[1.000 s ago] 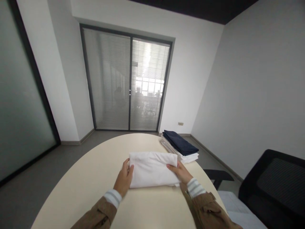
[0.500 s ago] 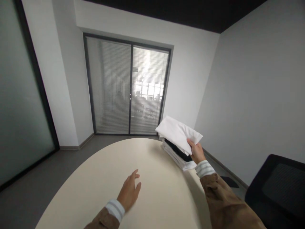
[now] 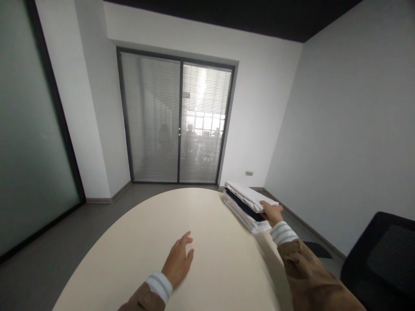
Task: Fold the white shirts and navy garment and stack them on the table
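My right hand [image 3: 271, 212] grips the near right edge of a folded white cloth [image 3: 244, 195], thumb on top and fingers beneath. This cloth lies on top of a stack at the right edge of the round table [image 3: 139, 255]. Under it in the stack is a folded black cloth [image 3: 243, 206], and below that are folded white cloths [image 3: 241, 217]. My left hand [image 3: 178, 261] is over the near middle of the table, fingers loosely apart, holding nothing.
A black mesh-backed chair [image 3: 382, 259] stands at the right, close to my right sleeve. Beyond the table are a glass partition with blinds [image 3: 152, 125] and a white wall [image 3: 256, 108]. Frosted glass [image 3: 29, 129] runs along the left side.
My right hand has lowered the white cloth, which was raised and tilted, down onto the black cloth of the stack. My left hand has barely moved.
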Motion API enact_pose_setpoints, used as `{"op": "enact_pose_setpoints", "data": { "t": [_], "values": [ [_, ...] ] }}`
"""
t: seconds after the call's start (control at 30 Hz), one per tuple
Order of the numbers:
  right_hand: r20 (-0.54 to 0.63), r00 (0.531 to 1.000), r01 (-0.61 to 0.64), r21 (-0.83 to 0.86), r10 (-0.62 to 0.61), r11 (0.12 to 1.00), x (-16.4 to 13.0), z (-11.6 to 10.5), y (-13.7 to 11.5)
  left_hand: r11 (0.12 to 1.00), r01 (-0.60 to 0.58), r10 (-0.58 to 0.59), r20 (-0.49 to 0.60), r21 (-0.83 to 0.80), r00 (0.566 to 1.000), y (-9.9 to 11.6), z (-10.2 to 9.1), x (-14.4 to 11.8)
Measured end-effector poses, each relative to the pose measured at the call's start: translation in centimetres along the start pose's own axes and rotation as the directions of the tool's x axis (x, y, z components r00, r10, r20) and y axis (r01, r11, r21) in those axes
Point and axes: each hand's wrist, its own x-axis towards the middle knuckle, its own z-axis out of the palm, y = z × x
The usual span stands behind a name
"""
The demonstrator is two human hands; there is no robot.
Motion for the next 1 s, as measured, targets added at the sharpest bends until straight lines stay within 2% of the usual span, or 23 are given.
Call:
{"op": "enact_pose_setpoints", "data": {
  "t": [0.1,0.17,0.2,0.23,0.3,0.33,0.37,0.4,0.5,0.57,0.7,0.77,0.83,0.9,0.97,1.0],
  "values": [
    [-0.098,0.992,0.054,-0.247,-0.08,0.967,0.2,0.1,-1.3,1.0,-0.015,0.015,-0.007,0.002,1.0,0.0,0.0,0.0],
    [0.0,0.98,0.176,-0.454,-0.198,0.873,0.4,0.6,-2.3,1.0,-0.028,0.028,-0.02,0.006,0.999,-0.1,0.1,0.0],
    [0.107,0.958,0.278,-0.567,-0.265,0.775,0.5,1.1,-2.8,0.999,-0.035,0.035,-0.026,0.01,0.999,-0.1,0.1,0.0],
    [0.232,0.917,0.393,-0.659,-0.323,0.641,0.6,1.7,-3.3,0.999,-0.042,0.043,-0.029,0.018,0.999,-0.2,0.1,0.1],
    [0.472,0.795,0.595,-0.727,-0.38,0.343,0.6,3.3,-3.9,0.998,-0.056,0.057,-0.026,0.042,0.998,-0.3,0.2,0.1],
    [0.548,0.744,0.653,-0.718,-0.382,0.24,0.4,4.1,-4.1,0.997,-0.06,0.061,-0.022,0.055,0.998,-0.3,0.2,0.1],
    [0.601,0.713,0.684,-0.71,-0.362,0.17,0.2,5.0,-4.0,0.996,-0.063,0.064,-0.017,0.067,0.998,-0.3,0.2,0.1],
    [0.635,0.705,0.696,-0.707,-0.316,0.13,0.0,5.8,-3.7,0.995,-0.064,0.065,-0.01,0.078,0.998,-0.3,0.2,0.1],
    [0.683,0.722,0.691,-0.718,-0.107,0.078,-1.1,7.5,-1.8,0.993,-0.061,0.06,0.011,0.1,0.998,-0.1,0.0,0.1],
    [0.695,0.718,0.695,-0.718,-0.029,0.014,-1.7,8.1,-0.3,0.991,-0.068,0.065,0.028,0.117,0.998,0.1,-0.1,0.1],
    [0.689,0.724,0.684,-0.723,-0.028,-0.097,-2.7,8.3,0.8,0.981,-0.096,0.086,0.063,0.17,0.994,0.9,-0.7,0.0],
    [0.692,0.717,0.681,-0.721,-0.085,-0.128,-3.5,8.1,0.5,0.971,-0.116,0.101,0.083,0.211,0.991,1.6,-1.1,0.0],
    [0.723,0.659,0.707,-0.69,-0.208,-0.157,-4.7,7.6,0.2,0.95,-0.141,0.115,0.106,0.278,0.988,2.3,-1.5,0.3],
    [0.778,0.545,0.783,-0.606,-0.313,-0.14,-6.5,7.0,0.5,0.92,-0.158,0.118,0.131,0.358,0.984,2.7,-1.7,0.9],
    [0.823,0.455,0.871,-0.49,-0.341,-0.02,-8.9,6.2,1.7,0.892,-0.171,0.12,0.146,0.419,0.982,2.8,-1.8,1.6],
    [0.831,0.448,0.89,-0.451,-0.33,0.073,-10.2,5.8,2.6,0.882,-0.174,0.122,0.144,0.439,0.982,2.6,-1.7,2.0]
  ]
}}
